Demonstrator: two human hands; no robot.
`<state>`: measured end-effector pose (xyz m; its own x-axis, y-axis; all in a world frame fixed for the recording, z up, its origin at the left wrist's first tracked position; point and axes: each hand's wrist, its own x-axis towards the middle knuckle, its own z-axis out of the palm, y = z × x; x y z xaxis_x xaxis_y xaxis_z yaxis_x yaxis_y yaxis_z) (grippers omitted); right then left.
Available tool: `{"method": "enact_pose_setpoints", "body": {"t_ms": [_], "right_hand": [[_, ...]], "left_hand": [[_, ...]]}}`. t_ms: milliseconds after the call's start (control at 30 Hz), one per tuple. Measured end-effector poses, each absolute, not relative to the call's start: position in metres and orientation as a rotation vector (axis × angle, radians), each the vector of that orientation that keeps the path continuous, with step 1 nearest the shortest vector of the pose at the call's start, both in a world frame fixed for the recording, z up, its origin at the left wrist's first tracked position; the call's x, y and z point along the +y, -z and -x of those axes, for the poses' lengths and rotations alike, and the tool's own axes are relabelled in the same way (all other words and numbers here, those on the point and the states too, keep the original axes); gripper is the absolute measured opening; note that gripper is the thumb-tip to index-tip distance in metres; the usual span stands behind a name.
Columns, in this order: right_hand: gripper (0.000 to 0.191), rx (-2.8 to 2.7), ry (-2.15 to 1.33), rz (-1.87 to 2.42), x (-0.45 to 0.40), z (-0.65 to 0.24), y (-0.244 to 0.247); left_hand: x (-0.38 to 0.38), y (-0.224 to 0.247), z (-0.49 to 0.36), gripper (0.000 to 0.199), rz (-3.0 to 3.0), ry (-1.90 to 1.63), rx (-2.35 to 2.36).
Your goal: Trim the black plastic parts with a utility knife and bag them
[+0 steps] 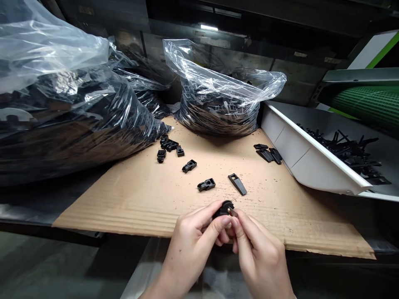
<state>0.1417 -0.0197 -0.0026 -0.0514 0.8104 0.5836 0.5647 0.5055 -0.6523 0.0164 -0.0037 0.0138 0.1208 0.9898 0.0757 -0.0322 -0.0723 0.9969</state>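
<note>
Just over the front edge of the cardboard sheet (149, 199), both of my hands meet. My left hand (198, 230) is closed around a black plastic part (225, 206) with a rounded top. In the pinch of my right hand (257, 245) is a small flat blade-like piece (232, 212), its tip against the black part. Fingers hide most of both items. Beyond them lie a tapered black clip (237, 184) and two black blocky pieces, one nearer (206, 185) and one farther left (189, 166).
Large clear bags, one at left (77, 112) and one at back (218, 104), hold black parts. Several black blocky pieces (169, 144) and flat clips (267, 154) lie on the cardboard. At right, a white tray (311, 153) contains black parts (349, 153) beside a green mesh roll (370, 101).
</note>
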Motion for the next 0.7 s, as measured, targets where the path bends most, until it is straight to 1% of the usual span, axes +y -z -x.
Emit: {"method": "enact_pose_setpoints", "body": {"t_ms": [200,333,400,533,633,700], "right_hand": [[0.021,-1.796,-0.576,1.191,-0.016,-0.147,-0.01],[0.02,-1.668,-0.806,1.143,-0.016,-0.154,-0.012],[0.017,-1.555,-0.815,1.178,-0.016,-0.156,-0.012],[0.016,-1.462,-0.651,1.32,-0.012,-0.153,-0.017],[0.024,-1.481,-0.681,1.358,-0.008,-0.156,-0.019],[0.032,-1.504,-0.733,1.394,-0.007,-0.165,-0.017]], "left_hand": [[-0.005,-0.014,-0.015,0.017,-1.302,-1.153,1.087],[-0.003,-0.017,-0.014,0.02,-1.289,-1.152,1.107],[-0.003,-0.017,-0.014,0.023,-1.287,-1.143,1.126],[-0.006,-0.014,-0.02,0.029,-1.312,-1.095,1.177],[-0.01,-0.021,-0.013,0.023,-1.439,-1.09,1.195],[-0.006,-0.04,0.012,0.018,-1.58,-1.187,1.236]]}}
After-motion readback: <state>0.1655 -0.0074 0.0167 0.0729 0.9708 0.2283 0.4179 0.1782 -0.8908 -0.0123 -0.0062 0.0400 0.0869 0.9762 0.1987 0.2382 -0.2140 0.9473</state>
